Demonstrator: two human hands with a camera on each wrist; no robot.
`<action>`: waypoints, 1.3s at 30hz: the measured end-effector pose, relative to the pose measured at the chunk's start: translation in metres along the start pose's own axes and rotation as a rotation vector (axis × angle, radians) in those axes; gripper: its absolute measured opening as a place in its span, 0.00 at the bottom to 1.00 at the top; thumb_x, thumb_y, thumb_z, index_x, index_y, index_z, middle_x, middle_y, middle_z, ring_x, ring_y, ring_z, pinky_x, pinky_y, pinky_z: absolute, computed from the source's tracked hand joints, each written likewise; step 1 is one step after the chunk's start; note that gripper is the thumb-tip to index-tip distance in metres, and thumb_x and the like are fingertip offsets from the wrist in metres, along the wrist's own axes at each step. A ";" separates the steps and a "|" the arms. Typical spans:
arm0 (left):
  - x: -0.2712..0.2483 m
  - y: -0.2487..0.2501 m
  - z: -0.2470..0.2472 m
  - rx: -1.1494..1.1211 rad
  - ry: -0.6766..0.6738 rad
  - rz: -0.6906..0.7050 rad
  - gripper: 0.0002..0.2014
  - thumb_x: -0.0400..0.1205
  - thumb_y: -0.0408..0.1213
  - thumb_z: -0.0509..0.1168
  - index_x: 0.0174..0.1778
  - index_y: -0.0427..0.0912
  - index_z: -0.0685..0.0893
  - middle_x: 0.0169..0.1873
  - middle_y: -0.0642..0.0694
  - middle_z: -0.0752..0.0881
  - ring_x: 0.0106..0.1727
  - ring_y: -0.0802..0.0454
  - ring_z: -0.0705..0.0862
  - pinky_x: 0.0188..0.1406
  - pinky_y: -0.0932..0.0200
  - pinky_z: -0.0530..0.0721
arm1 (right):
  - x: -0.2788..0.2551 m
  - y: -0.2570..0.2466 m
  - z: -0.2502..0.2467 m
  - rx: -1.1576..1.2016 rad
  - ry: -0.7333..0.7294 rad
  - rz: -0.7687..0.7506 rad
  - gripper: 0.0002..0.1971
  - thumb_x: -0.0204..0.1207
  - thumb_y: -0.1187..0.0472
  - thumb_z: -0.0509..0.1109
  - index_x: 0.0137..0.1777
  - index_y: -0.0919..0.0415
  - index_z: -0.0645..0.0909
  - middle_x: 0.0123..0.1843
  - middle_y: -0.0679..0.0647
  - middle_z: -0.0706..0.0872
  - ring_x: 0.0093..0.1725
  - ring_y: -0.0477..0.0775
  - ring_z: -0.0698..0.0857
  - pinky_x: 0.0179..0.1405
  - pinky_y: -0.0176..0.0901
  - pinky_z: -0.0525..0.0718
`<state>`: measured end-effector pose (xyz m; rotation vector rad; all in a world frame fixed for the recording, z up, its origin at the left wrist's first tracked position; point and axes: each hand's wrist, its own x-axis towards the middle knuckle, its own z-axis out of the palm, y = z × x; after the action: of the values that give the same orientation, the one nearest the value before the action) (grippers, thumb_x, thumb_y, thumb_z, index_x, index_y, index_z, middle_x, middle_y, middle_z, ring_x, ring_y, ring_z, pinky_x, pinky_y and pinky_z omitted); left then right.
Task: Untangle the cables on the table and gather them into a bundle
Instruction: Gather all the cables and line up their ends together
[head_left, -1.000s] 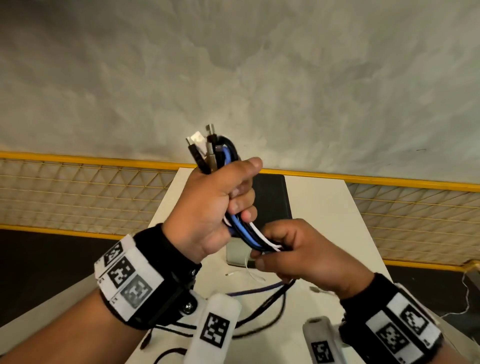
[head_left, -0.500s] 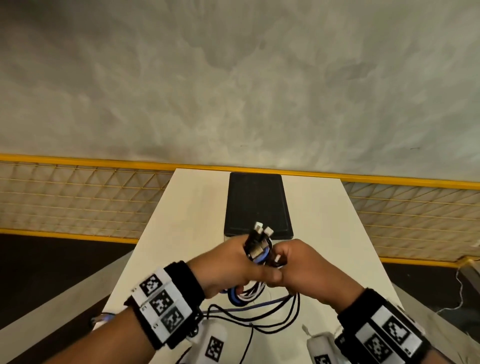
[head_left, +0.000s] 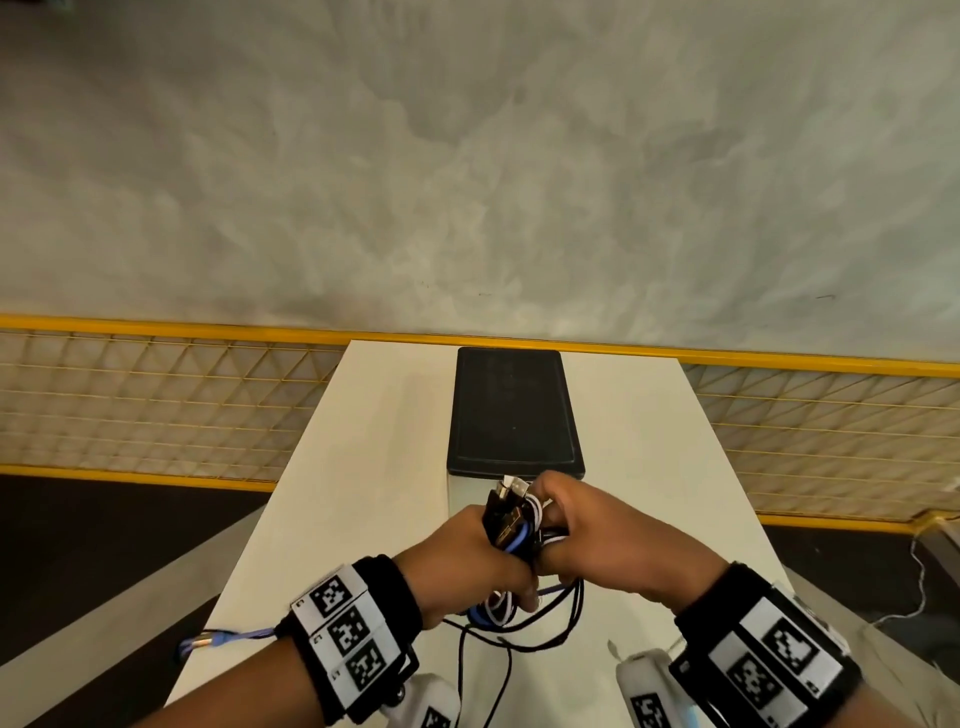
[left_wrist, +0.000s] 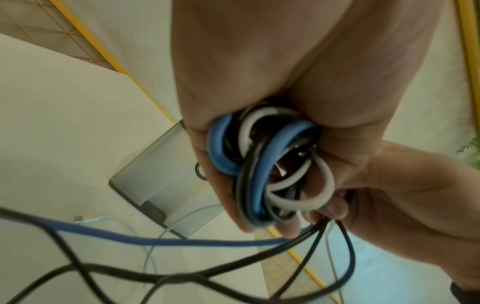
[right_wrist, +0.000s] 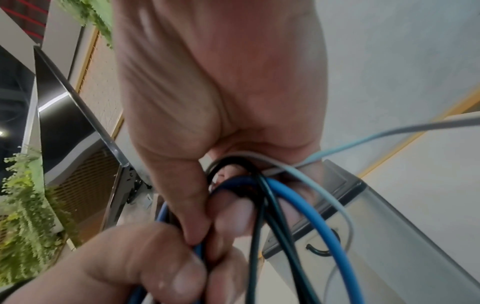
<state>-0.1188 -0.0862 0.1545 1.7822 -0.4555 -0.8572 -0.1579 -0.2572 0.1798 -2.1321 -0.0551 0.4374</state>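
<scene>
Two grips on one cable bundle (head_left: 511, 525)

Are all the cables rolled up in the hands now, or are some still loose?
Some are loose. The left hand grips coiled loops, but black strands and a blue cable end trail onto the table.

Left hand (head_left: 470, 564) and right hand (head_left: 602, 545) grip cable bundle (head_left: 511, 525) together, just near of black tablet (head_left: 514, 410); loose cable ends trail nearer.
</scene>
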 end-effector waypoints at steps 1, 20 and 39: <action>-0.001 0.001 0.001 0.001 0.008 0.004 0.13 0.67 0.19 0.70 0.39 0.40 0.90 0.32 0.46 0.90 0.37 0.49 0.88 0.45 0.51 0.88 | 0.000 -0.001 -0.001 0.004 -0.015 -0.004 0.18 0.66 0.66 0.76 0.52 0.51 0.75 0.47 0.56 0.91 0.45 0.53 0.90 0.43 0.52 0.90; -0.005 0.045 -0.043 -0.124 0.323 0.129 0.07 0.79 0.26 0.71 0.37 0.41 0.87 0.20 0.49 0.78 0.21 0.53 0.76 0.24 0.60 0.74 | 0.003 0.003 -0.016 0.355 0.222 -0.164 0.05 0.81 0.67 0.68 0.51 0.67 0.84 0.27 0.58 0.80 0.26 0.53 0.81 0.41 0.59 0.87; 0.016 0.019 -0.004 -0.462 0.106 0.149 0.15 0.81 0.32 0.72 0.65 0.39 0.87 0.60 0.38 0.91 0.65 0.42 0.88 0.70 0.45 0.82 | 0.016 -0.003 0.016 0.809 0.096 -0.085 0.32 0.77 0.30 0.57 0.78 0.41 0.70 0.74 0.50 0.82 0.73 0.51 0.81 0.74 0.59 0.77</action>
<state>-0.1035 -0.1017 0.1676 1.3423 -0.2871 -0.6925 -0.1482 -0.2396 0.1696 -1.3444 0.0764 0.2439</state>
